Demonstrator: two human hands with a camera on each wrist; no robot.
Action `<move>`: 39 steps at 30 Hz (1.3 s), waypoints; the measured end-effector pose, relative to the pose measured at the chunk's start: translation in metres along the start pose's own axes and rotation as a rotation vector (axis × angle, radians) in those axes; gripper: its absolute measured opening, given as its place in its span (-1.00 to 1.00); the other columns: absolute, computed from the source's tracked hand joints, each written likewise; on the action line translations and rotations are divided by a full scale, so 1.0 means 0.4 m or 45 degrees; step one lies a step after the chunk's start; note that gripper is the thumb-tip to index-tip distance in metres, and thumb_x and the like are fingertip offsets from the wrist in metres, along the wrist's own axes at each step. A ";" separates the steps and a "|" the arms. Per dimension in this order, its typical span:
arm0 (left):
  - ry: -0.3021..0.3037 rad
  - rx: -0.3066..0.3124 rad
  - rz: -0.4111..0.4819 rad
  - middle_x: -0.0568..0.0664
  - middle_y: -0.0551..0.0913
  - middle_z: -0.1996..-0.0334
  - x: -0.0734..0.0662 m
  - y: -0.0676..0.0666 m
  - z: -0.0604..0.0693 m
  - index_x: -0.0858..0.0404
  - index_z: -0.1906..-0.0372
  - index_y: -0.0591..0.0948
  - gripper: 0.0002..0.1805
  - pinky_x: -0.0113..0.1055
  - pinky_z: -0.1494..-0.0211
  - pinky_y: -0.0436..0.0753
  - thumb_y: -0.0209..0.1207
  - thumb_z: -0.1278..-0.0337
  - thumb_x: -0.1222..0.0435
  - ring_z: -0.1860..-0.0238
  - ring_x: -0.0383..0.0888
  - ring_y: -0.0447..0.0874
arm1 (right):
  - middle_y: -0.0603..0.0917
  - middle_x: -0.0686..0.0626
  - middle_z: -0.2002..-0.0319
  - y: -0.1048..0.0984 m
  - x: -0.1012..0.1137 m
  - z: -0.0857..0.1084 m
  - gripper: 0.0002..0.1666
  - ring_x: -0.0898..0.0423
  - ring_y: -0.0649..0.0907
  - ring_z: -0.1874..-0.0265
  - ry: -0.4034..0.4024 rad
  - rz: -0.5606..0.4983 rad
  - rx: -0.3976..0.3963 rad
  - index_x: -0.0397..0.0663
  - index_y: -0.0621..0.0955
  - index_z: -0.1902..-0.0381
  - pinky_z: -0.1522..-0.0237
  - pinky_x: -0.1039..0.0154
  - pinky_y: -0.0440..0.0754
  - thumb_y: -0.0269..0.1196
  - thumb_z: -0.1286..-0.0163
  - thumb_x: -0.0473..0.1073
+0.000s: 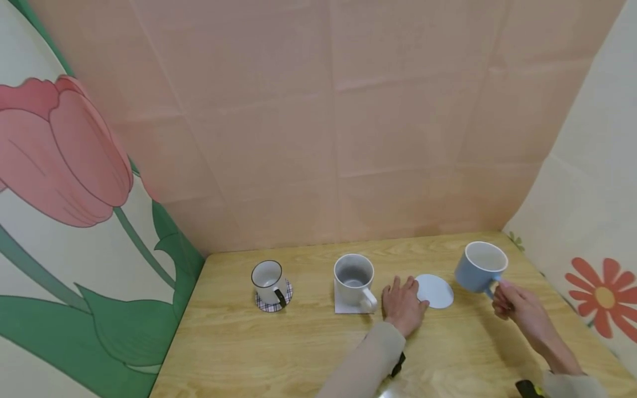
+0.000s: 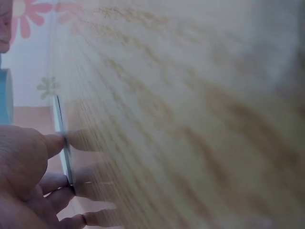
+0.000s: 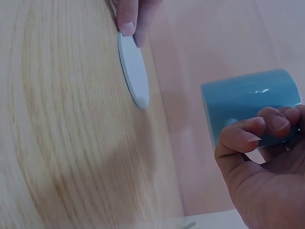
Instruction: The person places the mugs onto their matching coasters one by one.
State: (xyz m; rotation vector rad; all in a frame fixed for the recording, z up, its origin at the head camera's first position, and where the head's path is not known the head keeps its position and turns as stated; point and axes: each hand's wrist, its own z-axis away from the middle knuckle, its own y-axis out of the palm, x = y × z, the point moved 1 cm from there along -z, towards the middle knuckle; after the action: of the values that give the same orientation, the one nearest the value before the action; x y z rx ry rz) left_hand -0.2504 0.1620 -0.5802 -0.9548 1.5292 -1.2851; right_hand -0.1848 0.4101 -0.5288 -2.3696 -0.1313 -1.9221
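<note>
My right hand (image 1: 520, 312) grips the handle of a light-blue mug (image 1: 470, 273) with a white inside. In the right wrist view the mug (image 3: 250, 98) is held in the air, off the table. My left hand (image 1: 404, 307) lies low at the left edge of a round white coaster (image 1: 436, 292), its thumb and fingers pinching that edge. Seen from the left wrist, the coaster (image 2: 62, 138) shows as a thin disc edge-on between thumb and fingers. Its far side rests on or just over the wood; I cannot tell which.
A white mug (image 1: 354, 279) stands on a square white coaster (image 1: 345, 308), just left of my left hand. Farther left, a dark-rimmed white mug (image 1: 267, 282) sits on a round plaid coaster (image 1: 288, 290). The wooden table (image 1: 239, 348) meets a pink backdrop (image 1: 278, 221).
</note>
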 end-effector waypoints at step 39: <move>-0.041 -0.045 0.145 -0.42 0.53 -0.47 0.006 -0.001 -0.003 -0.20 -0.39 0.62 -0.40 -0.07 -0.49 0.49 0.31 -0.32 -0.26 -0.57 -0.12 0.42 | 0.31 -0.07 0.51 0.071 0.014 -0.020 -0.44 -0.11 0.31 0.52 -0.043 0.049 0.003 -0.39 0.19 0.45 0.48 -0.02 0.18 -0.18 -0.82 -0.14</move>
State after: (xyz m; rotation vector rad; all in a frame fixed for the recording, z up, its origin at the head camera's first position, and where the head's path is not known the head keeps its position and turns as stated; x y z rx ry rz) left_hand -0.2525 0.1600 -0.5802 -0.8934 1.5628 -1.1608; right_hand -0.1878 0.3812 -0.5219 -2.3861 -0.0898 -1.8645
